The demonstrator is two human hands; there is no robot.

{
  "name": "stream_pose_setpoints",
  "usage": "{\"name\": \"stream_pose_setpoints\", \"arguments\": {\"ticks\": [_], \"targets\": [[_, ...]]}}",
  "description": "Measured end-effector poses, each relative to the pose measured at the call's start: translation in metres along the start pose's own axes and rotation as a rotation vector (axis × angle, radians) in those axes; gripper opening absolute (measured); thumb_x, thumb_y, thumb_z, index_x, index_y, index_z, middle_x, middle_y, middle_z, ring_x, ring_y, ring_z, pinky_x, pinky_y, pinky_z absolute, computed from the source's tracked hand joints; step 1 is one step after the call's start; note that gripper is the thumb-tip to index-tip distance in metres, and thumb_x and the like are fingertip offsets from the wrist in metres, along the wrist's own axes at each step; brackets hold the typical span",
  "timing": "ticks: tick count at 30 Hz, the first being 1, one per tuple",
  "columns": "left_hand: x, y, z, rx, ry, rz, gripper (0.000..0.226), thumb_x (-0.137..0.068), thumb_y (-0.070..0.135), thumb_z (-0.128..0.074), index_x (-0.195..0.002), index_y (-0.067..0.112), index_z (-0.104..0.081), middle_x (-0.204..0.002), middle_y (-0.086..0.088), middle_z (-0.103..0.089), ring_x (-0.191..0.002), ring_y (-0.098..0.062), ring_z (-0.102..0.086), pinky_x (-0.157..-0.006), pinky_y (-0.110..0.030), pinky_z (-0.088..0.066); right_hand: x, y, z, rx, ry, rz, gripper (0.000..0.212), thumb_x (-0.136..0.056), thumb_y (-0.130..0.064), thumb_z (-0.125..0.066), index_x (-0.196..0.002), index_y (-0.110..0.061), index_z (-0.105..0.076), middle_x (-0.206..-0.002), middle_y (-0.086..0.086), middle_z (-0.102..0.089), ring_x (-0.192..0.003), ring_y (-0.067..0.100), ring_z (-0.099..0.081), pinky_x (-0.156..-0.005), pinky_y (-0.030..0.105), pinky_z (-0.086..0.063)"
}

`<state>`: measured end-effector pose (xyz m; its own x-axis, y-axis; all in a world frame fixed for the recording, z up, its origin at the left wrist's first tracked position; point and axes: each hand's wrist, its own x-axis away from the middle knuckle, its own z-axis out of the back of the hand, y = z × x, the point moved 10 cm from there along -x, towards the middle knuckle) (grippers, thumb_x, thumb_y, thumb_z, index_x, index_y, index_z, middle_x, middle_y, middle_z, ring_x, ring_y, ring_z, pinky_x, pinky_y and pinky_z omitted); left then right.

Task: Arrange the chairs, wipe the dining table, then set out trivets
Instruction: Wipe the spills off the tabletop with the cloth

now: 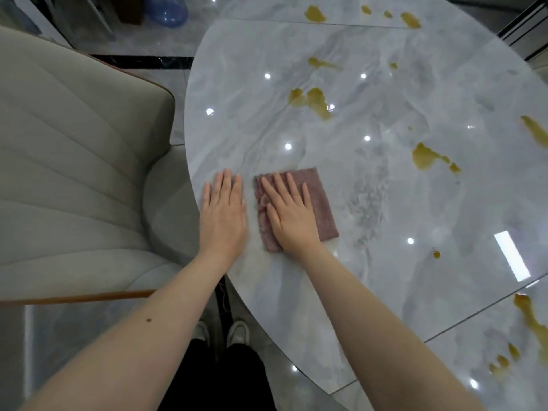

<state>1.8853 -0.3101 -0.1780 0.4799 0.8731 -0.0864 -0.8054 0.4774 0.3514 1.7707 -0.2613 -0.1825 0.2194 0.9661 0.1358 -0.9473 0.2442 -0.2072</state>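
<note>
A glossy grey marble dining table (385,203) fills the right of the view, with several yellow-brown spills (314,100) scattered over it. A folded mauve cloth (320,203) lies flat near the table's left edge. My right hand (289,215) presses flat on the cloth with straight fingers. My left hand (224,215) rests flat on the bare tabletop just left of the cloth, at the table's rim. A beige padded chair (74,173) stands to the left, its seat tucked partly under the table edge.
The floor is shiny marble tile with a black inlay strip (142,61). A blue translucent container (170,11) sits on the floor at the top. My shoes (237,333) show below the table edge. A metal frame (525,34) stands at the top right.
</note>
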Motion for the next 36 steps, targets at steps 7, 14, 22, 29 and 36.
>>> {"name": "stream_pose_setpoints", "arguments": {"ticks": [7,14,22,29,36], "targets": [[0.001,0.001,0.001,0.028,0.012,0.001,0.047,-0.101,0.019,-0.033,-0.146,0.005,-0.03,-0.153,-0.015,-0.027,-0.145,-0.026,-0.02,-0.119,-0.037,-0.003,0.075,0.011,-0.01,0.083,-0.012,0.182,0.051,-0.099,-0.04,-0.02,-0.15,-0.034,-0.018,-0.158,-0.008,-0.016,-0.148,0.02,-0.005,-0.117,0.053,0.001],[0.001,-0.001,0.001,0.033,0.027,0.001,0.048,-0.102,0.021,-0.03,-0.147,0.004,-0.027,-0.155,-0.014,-0.024,-0.146,-0.024,-0.015,-0.12,-0.038,-0.004,0.013,0.016,-0.002,0.028,0.014,-0.187,0.058,-0.093,-0.044,-0.006,-0.151,-0.038,-0.009,-0.16,-0.01,-0.008,-0.148,0.019,0.005,-0.115,0.057,0.009],[0.002,0.001,0.001,0.044,0.013,0.01,0.048,-0.103,0.021,-0.027,-0.148,0.004,-0.026,-0.155,-0.013,-0.023,-0.146,-0.024,-0.015,-0.12,-0.037,-0.002,0.119,0.026,-0.015,0.091,-0.061,0.118,0.051,-0.1,-0.04,-0.019,-0.151,-0.036,-0.011,-0.159,-0.009,-0.011,-0.148,0.021,-0.001,-0.114,0.058,-0.003],[0.001,-0.002,0.0,0.034,0.018,0.011,0.048,-0.102,0.019,-0.03,-0.147,0.004,-0.028,-0.154,-0.014,-0.025,-0.145,-0.025,-0.017,-0.12,-0.038,-0.004,0.026,0.037,-0.005,0.02,0.025,-0.333,0.055,-0.098,-0.042,-0.019,-0.152,-0.035,-0.007,-0.161,-0.008,-0.007,-0.148,0.02,0.004,-0.114,0.058,0.009],[0.002,0.0,-0.001,0.063,0.004,-0.002,0.047,-0.101,0.018,-0.031,-0.146,0.003,-0.031,-0.154,-0.016,-0.026,-0.145,-0.026,-0.019,-0.12,-0.04,-0.006,0.114,-0.019,-0.02,0.055,-0.004,0.023,0.054,-0.099,-0.041,-0.025,-0.151,-0.034,-0.012,-0.159,-0.006,-0.014,-0.148,0.024,-0.002,-0.114,0.058,-0.001]]}}
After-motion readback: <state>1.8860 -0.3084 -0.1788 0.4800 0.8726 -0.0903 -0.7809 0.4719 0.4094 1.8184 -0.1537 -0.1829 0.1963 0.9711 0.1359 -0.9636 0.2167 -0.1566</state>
